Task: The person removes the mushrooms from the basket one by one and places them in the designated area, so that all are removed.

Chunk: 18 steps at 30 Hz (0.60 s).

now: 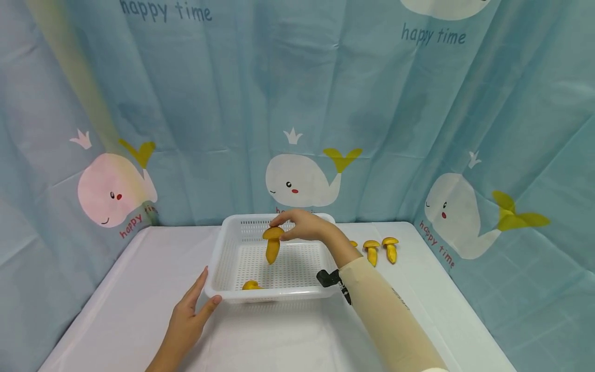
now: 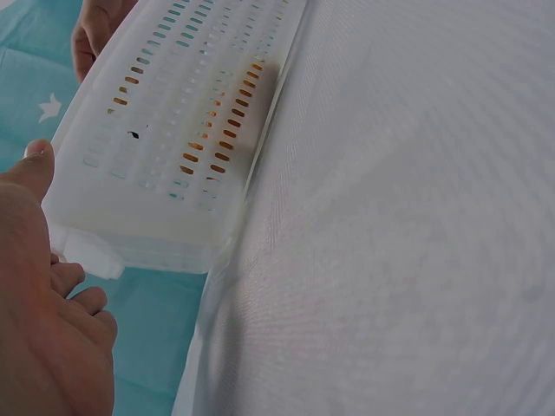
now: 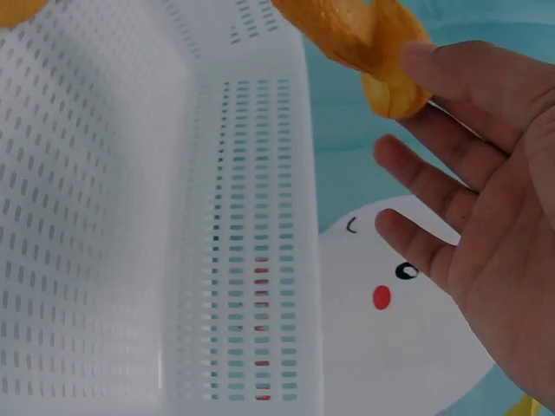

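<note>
My right hand (image 1: 304,225) pinches a yellow toy mushroom (image 1: 272,247) by its cap, stem hanging down, above the white perforated basket (image 1: 274,295). The right wrist view shows thumb and forefinger on the cap of this mushroom (image 3: 381,52), with the other fingers spread. Inside the basket, near its front wall, lies another yellow mushroom (image 1: 251,284), partly hidden by the rim. My left hand (image 1: 186,318) is at the basket's front left corner, fingers extended along the side and thumb at the rim. In the left wrist view the left thumb (image 2: 35,169) is beside the basket's edge.
Right of the basket, two yellow mushrooms (image 1: 372,252) lie on the white-covered table (image 1: 153,263), and a third mushroom (image 1: 354,243) is mostly hidden behind the right arm. A blue curtain (image 1: 223,103) with whale prints encloses the table at the back and sides.
</note>
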Each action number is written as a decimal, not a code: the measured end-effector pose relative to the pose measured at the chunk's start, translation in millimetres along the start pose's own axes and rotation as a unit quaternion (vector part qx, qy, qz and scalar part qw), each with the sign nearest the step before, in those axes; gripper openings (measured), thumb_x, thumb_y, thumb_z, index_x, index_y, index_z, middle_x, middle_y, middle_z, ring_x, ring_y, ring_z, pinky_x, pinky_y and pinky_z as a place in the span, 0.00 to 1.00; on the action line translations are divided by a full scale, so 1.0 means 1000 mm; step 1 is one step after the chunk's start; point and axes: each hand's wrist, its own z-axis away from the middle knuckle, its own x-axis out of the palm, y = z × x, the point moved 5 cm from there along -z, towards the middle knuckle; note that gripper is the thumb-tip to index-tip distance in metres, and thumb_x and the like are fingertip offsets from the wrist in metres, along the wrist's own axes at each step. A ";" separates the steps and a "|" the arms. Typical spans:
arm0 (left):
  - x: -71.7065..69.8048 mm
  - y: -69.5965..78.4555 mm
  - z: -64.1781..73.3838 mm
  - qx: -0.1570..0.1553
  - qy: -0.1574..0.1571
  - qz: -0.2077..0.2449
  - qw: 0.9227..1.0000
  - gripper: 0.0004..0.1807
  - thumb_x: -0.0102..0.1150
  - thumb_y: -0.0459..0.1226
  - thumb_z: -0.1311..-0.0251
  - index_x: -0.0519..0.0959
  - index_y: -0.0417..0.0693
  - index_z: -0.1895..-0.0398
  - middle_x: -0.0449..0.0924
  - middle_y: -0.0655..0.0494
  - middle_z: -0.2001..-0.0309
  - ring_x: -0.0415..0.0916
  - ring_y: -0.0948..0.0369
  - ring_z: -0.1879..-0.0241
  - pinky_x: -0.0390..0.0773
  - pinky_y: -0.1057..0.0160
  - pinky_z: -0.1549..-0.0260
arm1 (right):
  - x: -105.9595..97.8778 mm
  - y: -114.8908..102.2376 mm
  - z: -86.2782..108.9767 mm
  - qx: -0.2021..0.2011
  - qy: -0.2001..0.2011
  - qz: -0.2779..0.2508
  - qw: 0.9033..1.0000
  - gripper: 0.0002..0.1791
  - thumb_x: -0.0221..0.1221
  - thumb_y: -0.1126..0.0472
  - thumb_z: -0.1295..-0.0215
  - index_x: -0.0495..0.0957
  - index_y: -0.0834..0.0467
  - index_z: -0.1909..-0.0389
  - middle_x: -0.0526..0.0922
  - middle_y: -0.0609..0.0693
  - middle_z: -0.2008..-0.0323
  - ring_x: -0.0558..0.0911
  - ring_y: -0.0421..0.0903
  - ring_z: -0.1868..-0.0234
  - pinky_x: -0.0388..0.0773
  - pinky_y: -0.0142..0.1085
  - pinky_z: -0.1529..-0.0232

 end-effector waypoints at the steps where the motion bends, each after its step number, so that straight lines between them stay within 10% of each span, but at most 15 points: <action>1: 0.000 0.000 0.000 -0.001 -0.002 -0.001 1.000 0.44 0.66 0.44 0.32 0.55 0.59 0.18 0.54 0.54 0.20 0.57 0.42 0.25 0.52 0.89 0.42 | -0.001 -0.001 0.003 0.000 0.005 -0.002 1.000 0.22 0.68 0.59 0.34 0.82 0.47 0.39 0.83 0.40 0.41 0.76 0.46 0.33 0.73 0.49 0.31; 12: 0.000 0.002 0.001 0.001 -0.001 0.003 1.000 0.43 0.66 0.44 0.31 0.54 0.60 0.18 0.54 0.54 0.20 0.53 0.55 0.23 0.52 0.89 0.42 | -0.011 -0.015 0.039 -0.019 0.050 -0.027 0.998 0.22 0.68 0.56 0.33 0.82 0.47 0.39 0.82 0.39 0.40 0.74 0.46 0.32 0.73 0.49 0.32; 18: 0.000 0.006 0.001 0.003 0.002 0.001 1.000 0.43 0.66 0.43 0.32 0.56 0.56 0.18 0.55 0.52 0.21 0.57 0.45 0.24 0.51 0.90 0.42 | -0.011 -0.016 0.059 -0.023 0.079 -0.040 0.996 0.21 0.67 0.57 0.33 0.81 0.44 0.39 0.82 0.37 0.41 0.74 0.45 0.33 0.72 0.49 0.31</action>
